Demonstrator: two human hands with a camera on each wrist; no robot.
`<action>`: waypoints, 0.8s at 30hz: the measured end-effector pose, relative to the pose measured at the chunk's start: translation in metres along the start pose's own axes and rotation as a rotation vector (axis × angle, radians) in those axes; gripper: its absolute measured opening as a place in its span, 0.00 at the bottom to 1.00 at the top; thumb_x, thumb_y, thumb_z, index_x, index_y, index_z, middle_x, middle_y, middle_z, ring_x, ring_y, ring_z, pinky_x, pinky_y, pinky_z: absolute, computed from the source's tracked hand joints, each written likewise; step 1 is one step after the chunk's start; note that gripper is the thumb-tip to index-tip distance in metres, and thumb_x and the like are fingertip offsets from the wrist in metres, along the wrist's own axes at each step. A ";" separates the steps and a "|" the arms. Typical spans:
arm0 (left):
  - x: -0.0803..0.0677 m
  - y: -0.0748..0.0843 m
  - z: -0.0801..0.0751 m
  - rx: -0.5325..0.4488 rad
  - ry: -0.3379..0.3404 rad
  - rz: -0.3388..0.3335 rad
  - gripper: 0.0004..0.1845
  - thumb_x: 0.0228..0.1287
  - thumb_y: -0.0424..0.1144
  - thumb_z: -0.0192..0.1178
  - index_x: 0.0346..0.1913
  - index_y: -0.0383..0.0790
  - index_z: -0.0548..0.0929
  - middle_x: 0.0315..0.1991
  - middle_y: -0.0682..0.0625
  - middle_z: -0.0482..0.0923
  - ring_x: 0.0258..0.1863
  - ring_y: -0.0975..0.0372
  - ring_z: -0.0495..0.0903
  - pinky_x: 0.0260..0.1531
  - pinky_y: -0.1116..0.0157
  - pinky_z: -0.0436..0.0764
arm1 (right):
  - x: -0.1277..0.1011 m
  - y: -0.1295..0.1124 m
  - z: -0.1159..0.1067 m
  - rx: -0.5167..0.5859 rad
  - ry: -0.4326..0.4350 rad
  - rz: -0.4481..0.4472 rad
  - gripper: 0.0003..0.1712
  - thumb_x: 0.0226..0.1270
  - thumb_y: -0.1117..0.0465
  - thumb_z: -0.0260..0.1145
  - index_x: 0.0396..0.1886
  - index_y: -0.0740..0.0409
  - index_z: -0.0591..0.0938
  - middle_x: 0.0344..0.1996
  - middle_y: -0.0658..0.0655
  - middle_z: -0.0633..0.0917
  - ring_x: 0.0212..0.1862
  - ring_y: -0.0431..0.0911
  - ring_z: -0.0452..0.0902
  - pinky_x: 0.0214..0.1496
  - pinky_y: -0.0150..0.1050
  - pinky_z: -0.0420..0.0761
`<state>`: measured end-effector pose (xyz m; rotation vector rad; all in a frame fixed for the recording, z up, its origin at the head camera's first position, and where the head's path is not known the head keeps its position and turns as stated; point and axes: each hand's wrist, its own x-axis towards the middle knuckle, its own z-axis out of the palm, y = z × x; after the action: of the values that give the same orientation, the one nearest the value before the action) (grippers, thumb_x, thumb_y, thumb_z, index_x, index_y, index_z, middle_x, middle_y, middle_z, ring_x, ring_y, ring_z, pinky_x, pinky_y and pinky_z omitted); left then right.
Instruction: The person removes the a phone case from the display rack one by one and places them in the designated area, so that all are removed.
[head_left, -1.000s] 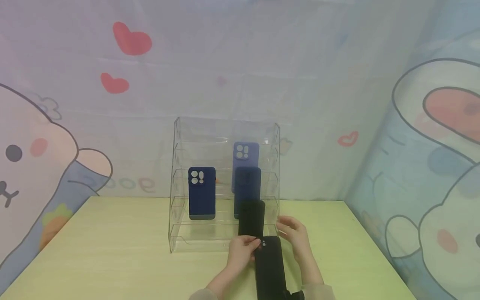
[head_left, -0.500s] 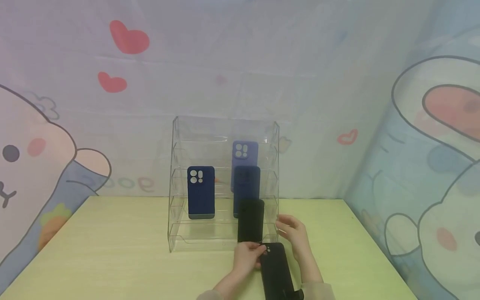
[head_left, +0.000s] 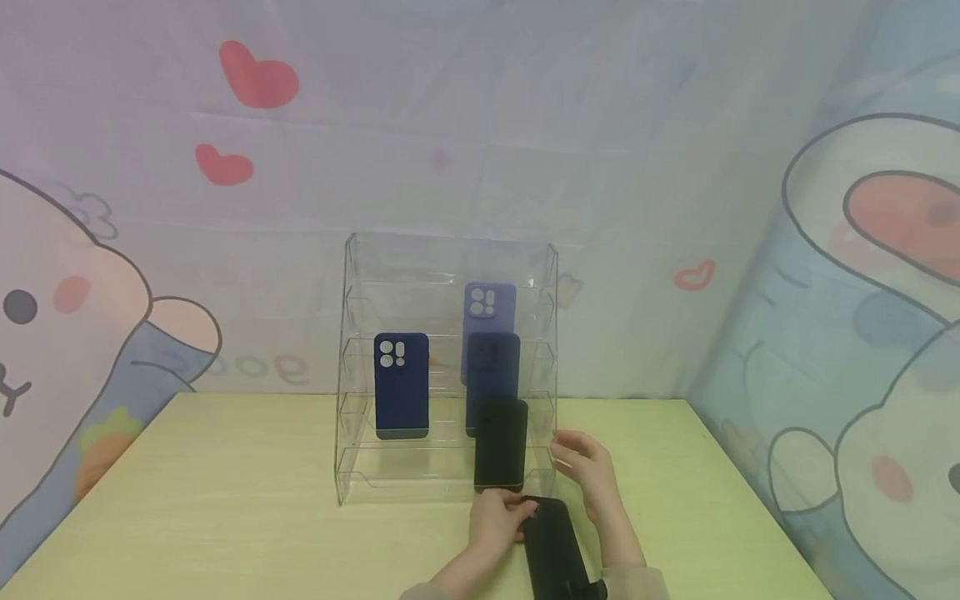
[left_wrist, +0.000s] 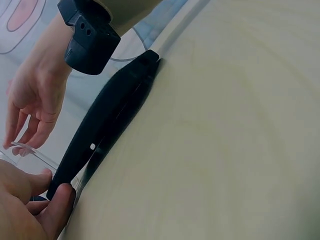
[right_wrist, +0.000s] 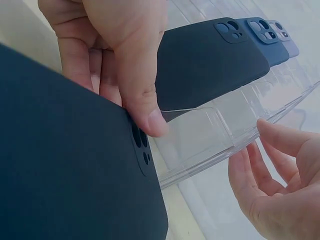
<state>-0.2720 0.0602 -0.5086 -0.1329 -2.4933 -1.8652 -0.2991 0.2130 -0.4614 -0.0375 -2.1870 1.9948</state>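
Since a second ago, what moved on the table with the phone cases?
The left hand, gripping the top end of the black case, drew it back from the clear rack toward the person and laid it lower. The right hand stayed open beside the rack's right side. The four cases in the rack did not move.

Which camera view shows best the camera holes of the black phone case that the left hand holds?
The right wrist view: the black phone case fills it, holes beside the left hand. The head view shows the case whole but small. The left wrist view shows only its edge.
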 end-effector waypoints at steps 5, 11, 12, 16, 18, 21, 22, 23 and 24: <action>-0.003 0.002 -0.002 0.061 -0.015 0.022 0.18 0.57 0.35 0.70 0.44 0.22 0.84 0.27 0.44 0.86 0.15 0.63 0.82 0.16 0.71 0.81 | 0.000 -0.001 0.000 0.002 -0.001 0.005 0.21 0.69 0.65 0.63 0.58 0.71 0.76 0.58 0.68 0.78 0.51 0.46 0.81 0.59 0.46 0.81; -0.005 0.006 -0.005 0.150 -0.017 0.081 0.18 0.56 0.37 0.71 0.43 0.24 0.85 0.25 0.48 0.84 0.15 0.66 0.78 0.21 0.71 0.78 | 0.000 -0.001 0.000 -0.007 0.003 0.001 0.21 0.69 0.65 0.63 0.58 0.71 0.76 0.58 0.69 0.78 0.51 0.46 0.81 0.59 0.47 0.81; -0.006 0.006 -0.006 0.163 -0.008 0.092 0.18 0.56 0.37 0.71 0.43 0.24 0.85 0.26 0.48 0.84 0.18 0.65 0.79 0.23 0.69 0.79 | 0.000 -0.001 0.000 -0.008 0.003 0.001 0.21 0.69 0.65 0.63 0.58 0.71 0.76 0.58 0.69 0.78 0.51 0.46 0.82 0.59 0.47 0.81; -0.008 0.007 -0.009 0.191 0.014 0.117 0.17 0.55 0.37 0.71 0.42 0.25 0.85 0.30 0.46 0.85 0.29 0.58 0.83 0.30 0.62 0.83 | 0.001 0.000 0.001 -0.003 0.002 0.004 0.21 0.68 0.66 0.63 0.58 0.72 0.76 0.57 0.70 0.78 0.49 0.45 0.82 0.58 0.47 0.81; -0.010 0.008 -0.013 0.195 0.012 0.124 0.17 0.55 0.37 0.71 0.42 0.26 0.85 0.32 0.45 0.85 0.33 0.56 0.84 0.32 0.61 0.84 | 0.002 0.000 0.001 0.001 0.005 0.008 0.20 0.68 0.66 0.62 0.57 0.72 0.76 0.56 0.70 0.79 0.49 0.44 0.82 0.58 0.46 0.81; -0.012 0.011 -0.019 0.161 -0.017 0.121 0.16 0.55 0.36 0.71 0.42 0.27 0.85 0.32 0.45 0.84 0.32 0.56 0.84 0.31 0.63 0.84 | 0.002 0.000 0.001 0.002 0.007 0.009 0.20 0.68 0.67 0.62 0.57 0.71 0.76 0.56 0.69 0.79 0.49 0.44 0.82 0.58 0.46 0.82; -0.012 0.013 -0.021 0.152 -0.023 0.124 0.14 0.55 0.35 0.70 0.41 0.27 0.85 0.32 0.46 0.84 0.31 0.57 0.84 0.30 0.64 0.83 | 0.001 -0.001 0.001 0.002 0.007 0.008 0.20 0.68 0.66 0.62 0.57 0.71 0.76 0.55 0.68 0.80 0.49 0.45 0.82 0.58 0.46 0.81; -0.013 0.014 -0.023 0.142 -0.026 0.128 0.13 0.56 0.35 0.70 0.41 0.28 0.85 0.31 0.47 0.84 0.30 0.58 0.84 0.29 0.66 0.83 | 0.001 -0.001 0.001 0.001 0.007 0.007 0.20 0.68 0.66 0.63 0.57 0.71 0.77 0.55 0.67 0.80 0.49 0.45 0.82 0.58 0.46 0.81; -0.013 0.016 -0.025 0.129 -0.030 0.131 0.12 0.56 0.34 0.70 0.40 0.28 0.85 0.31 0.47 0.84 0.29 0.58 0.84 0.27 0.67 0.82 | 0.001 -0.001 0.001 0.001 0.006 0.007 0.20 0.68 0.66 0.63 0.57 0.71 0.76 0.54 0.66 0.81 0.49 0.45 0.82 0.58 0.46 0.81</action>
<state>-0.2588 0.0397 -0.4871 -0.3150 -2.5476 -1.6605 -0.2997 0.2123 -0.4601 -0.0502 -2.1849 1.9972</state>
